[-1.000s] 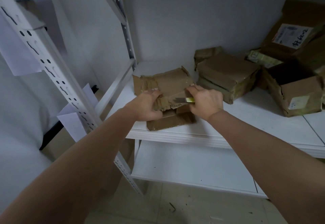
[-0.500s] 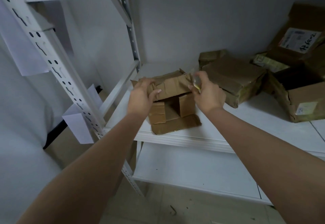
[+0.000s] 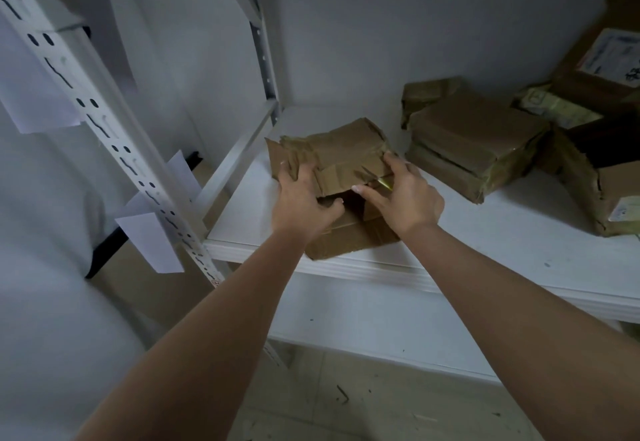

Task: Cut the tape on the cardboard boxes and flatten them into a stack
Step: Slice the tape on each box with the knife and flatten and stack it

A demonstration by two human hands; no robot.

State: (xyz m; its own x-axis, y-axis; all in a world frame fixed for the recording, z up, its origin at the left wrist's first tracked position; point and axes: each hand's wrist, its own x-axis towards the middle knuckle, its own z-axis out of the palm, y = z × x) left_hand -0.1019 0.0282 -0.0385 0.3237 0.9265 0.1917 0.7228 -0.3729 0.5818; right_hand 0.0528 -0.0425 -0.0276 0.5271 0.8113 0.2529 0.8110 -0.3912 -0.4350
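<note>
A crumpled, taped cardboard box (image 3: pixel 341 154) lies on the white shelf (image 3: pixel 485 243) near its left front corner, its front flaps open. My left hand (image 3: pixel 301 198) grips the box's left front edge, thumb reaching under the top panel. My right hand (image 3: pixel 403 192) holds the box's right front corner, and a small yellow-handled cutter (image 3: pixel 382 182) is pinched in that hand, its blade lying against the cardboard. A loose brown flap (image 3: pixel 349 239) sticks out toward the shelf's front edge below my hands.
A taped flat parcel (image 3: pixel 474 149) sits right of the box, with more boxes (image 3: pixel 616 194) piled at the far right. The slotted white upright (image 3: pixel 104 135) with paper slips stands at left. A lower shelf (image 3: pixel 363 322) and the floor lie below.
The box's top panel has been pushed down and flatter. Both hands slid to its front edge, and the view moved closer.
</note>
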